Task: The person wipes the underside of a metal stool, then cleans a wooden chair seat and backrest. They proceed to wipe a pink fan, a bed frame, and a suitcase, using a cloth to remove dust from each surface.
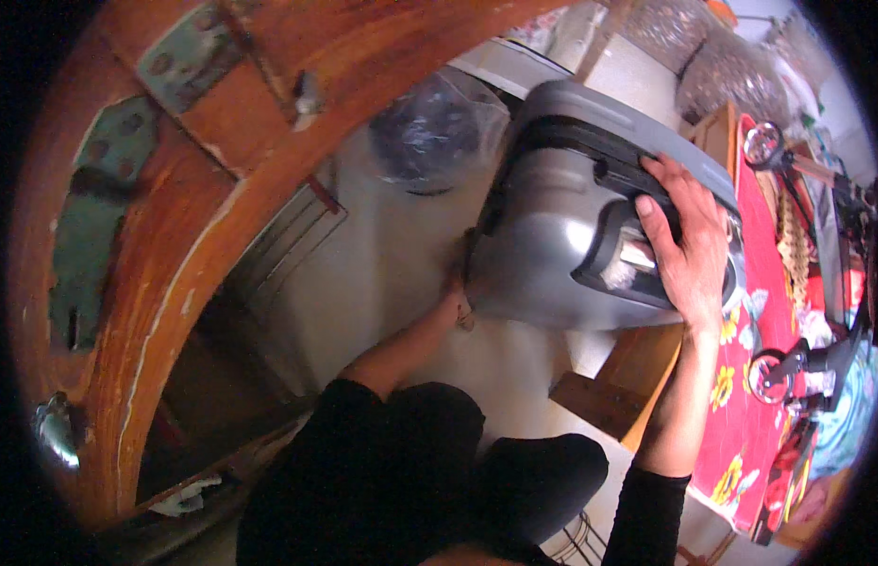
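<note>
A grey hard-shell suitcase (531, 233) with black trim stands tilted before me, between a wooden piece of furniture and a bed or table with a red floral cloth. Spread over the suitcase's upper right side is my right hand (690, 240), its thumb near the shiny recessed handle area and its fingertips at the black trim. My left hand (461, 283) reaches to the suitcase's lower left edge; its fingers are dark and mostly hidden there, so its grip cannot be made out.
Varnished wood with green patches (219, 212) fills the left. A dark bundle in clear plastic (439, 131) lies behind the suitcase. At right, the red floral cloth (718, 424) bears wheeled metal gear (771, 375). Filled plastic bags (732, 78) stand at the back right.
</note>
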A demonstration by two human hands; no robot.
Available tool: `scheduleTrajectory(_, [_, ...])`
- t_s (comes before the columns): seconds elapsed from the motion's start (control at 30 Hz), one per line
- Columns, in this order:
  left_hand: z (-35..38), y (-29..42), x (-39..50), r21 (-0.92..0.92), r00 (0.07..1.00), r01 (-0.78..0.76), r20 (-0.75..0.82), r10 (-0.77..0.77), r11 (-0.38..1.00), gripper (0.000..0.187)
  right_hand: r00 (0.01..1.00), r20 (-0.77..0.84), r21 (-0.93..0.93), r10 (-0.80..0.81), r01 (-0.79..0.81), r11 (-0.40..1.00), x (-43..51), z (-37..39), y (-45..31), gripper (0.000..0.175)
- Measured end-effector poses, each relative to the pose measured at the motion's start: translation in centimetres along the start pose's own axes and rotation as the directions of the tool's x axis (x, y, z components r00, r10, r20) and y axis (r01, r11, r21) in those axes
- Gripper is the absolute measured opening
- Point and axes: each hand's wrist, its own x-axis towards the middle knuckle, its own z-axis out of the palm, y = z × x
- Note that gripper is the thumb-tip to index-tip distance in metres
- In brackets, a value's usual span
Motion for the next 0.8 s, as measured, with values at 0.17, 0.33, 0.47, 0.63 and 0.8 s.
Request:
scheduleTrajectory(0.17, [3.4,3.7,-7.3,-0.153,0.983,0.102,-0.138,-0.124,0.983,0.054,1.0,-0.022,0.015,0.018,-0.017,1.0,0.2,0.3,0.4,0.043])
scheduleTrajectory(0.33, [7.5,7.4,-14.0,-0.188,0.938,-0.346,-0.105,0.332,0.919,0.061,0.999,-0.021,-0.002,0.039,-0.039,0.999,0.4,0.6,0.7,0.04])
scheduleTrajectory(0.47, [9.3,7.6,-14.7,0.037,0.509,-0.858,-0.075,0.858,0.512,0.065,0.999,-0.04,0.001,0.001,-0.001,1.0,0.2,0.8,1.3,0.044])
scheduleTrajectory(0.63, [7.2,6.0,-10.7,0.515,-0.328,-0.708,0.367,0.87,-0.484,0.054,0.992,-0.108,-0.016,-0.066,0.065,0.998,0.1,1.3,2.2,0.046])
scheduleTrajectory(0.8, [2.1,0.2,-3.4,0.105,-0.376,-0.337,0.896,0.236,-0.936,0.029,0.999,-0.05,0.05,0.003,-0.001,0.999,0.3,1.0,2.2,0.044])
